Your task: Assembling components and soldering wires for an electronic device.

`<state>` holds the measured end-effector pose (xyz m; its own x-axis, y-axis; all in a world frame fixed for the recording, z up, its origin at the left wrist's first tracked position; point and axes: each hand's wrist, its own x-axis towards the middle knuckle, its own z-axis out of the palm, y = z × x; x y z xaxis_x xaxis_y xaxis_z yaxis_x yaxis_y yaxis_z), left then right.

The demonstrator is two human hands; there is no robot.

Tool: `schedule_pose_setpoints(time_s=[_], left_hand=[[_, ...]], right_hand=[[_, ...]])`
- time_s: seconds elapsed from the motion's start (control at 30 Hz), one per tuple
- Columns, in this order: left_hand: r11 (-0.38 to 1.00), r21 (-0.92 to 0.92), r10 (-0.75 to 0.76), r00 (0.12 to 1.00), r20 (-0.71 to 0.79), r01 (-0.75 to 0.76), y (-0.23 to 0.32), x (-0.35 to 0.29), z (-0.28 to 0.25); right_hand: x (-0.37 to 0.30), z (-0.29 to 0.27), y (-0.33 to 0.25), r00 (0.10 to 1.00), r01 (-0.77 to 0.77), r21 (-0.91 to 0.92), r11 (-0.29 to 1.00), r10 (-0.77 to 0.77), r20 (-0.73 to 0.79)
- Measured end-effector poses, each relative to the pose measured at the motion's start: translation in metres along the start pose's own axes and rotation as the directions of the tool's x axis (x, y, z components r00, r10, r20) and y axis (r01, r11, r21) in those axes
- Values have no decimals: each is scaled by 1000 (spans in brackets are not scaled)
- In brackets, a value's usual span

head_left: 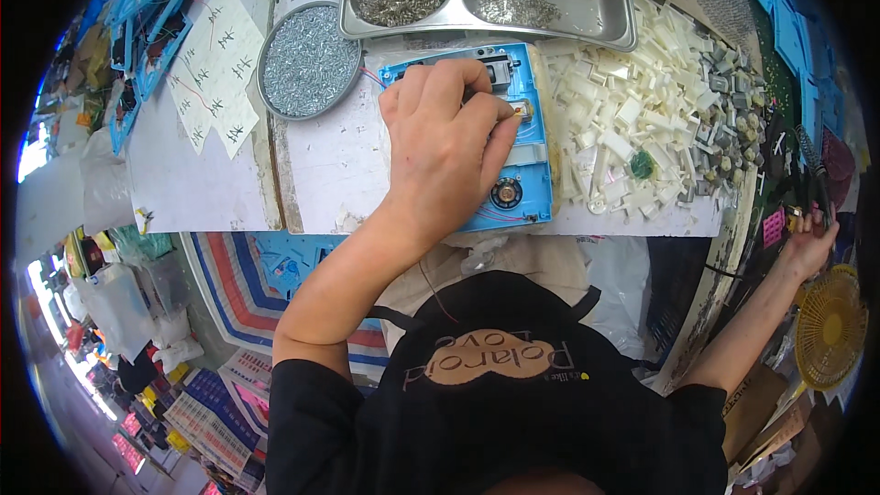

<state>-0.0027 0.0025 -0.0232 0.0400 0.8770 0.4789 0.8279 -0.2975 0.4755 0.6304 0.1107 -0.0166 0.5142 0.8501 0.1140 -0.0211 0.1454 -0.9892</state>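
My left hand (445,142) rests over a blue plastic casing (543,165) at the edge of the white table. Its thumb and index finger are pinched together at a small part inside the casing; what lies between them is too small to name. A round black speaker (505,192) with thin red wires sits in the casing's near end, beside the wrist. Far out to the right, my right hand (807,246) is closed round a slim dark tool (829,206) near a coiled cord; its kind is unclear.
A round dish of small metal screws (310,60) stands left of the casing. Behind it, a steel tray (605,14) holds springs and small metal pieces. White plastic parts (632,119) are heaped to the right. A paper sheet (215,64) and blue frames (151,37) lie left; a yellow fan guard (828,325) stands lower right.
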Motion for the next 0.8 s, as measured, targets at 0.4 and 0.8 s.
schedule_pose_setpoints(time_s=[0.4,0.8], left_hand=[[1000,25,-6,999,33,5,0,-3,2],[1000,13,6,1000,23,-6,-3,-2,3]], right_hand=[[-218,191,-35,926,-37,112,993,-8,377],[-273,269,0,536,103,35,994,-85,840]])
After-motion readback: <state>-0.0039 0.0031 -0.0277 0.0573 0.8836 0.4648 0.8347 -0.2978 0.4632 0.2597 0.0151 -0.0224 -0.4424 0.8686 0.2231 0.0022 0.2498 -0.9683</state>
